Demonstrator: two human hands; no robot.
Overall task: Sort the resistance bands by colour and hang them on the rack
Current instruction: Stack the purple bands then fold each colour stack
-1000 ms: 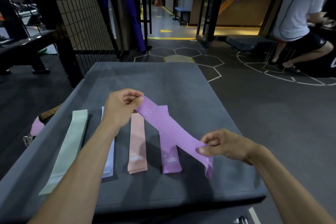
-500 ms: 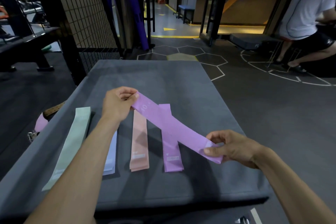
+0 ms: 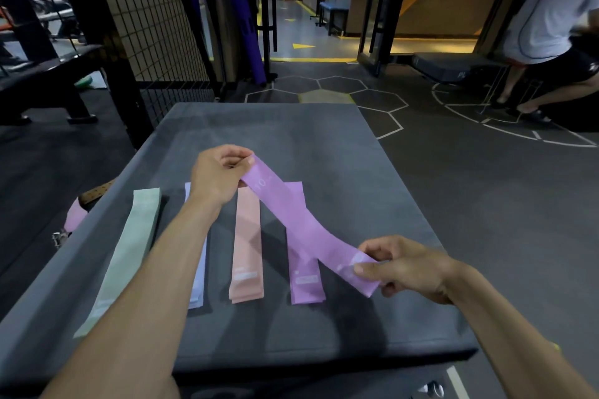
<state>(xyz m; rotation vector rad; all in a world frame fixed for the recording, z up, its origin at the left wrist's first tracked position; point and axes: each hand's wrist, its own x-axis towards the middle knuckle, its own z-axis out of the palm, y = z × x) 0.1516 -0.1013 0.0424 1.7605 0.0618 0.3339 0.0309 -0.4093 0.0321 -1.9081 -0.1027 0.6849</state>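
Observation:
I hold a purple resistance band (image 3: 301, 223) stretched slantwise above the grey padded platform (image 3: 324, 136). My left hand (image 3: 217, 178) pinches its far end, my right hand (image 3: 408, 266) pinches its near end. Flat on the platform lie a mint green band (image 3: 126, 256), a pale blue band (image 3: 198, 285) mostly hidden under my left forearm, a peach band (image 3: 248, 243) and a second purple band (image 3: 306, 282), side by side. The held band crosses over the second purple one. No rack for hanging is plainly visible.
A pink strap with a buckle (image 3: 73, 220) hangs off the platform's left edge. A black wire mesh panel (image 3: 152, 19) and posts stand behind on the left. A person in a white shirt (image 3: 551, 19) sits on a bench at the far right. Dark gym floor surrounds the platform.
The held purple band's near end has straightened and now lies flatter between my hands. Both hands keep their grip and have shifted only slightly.

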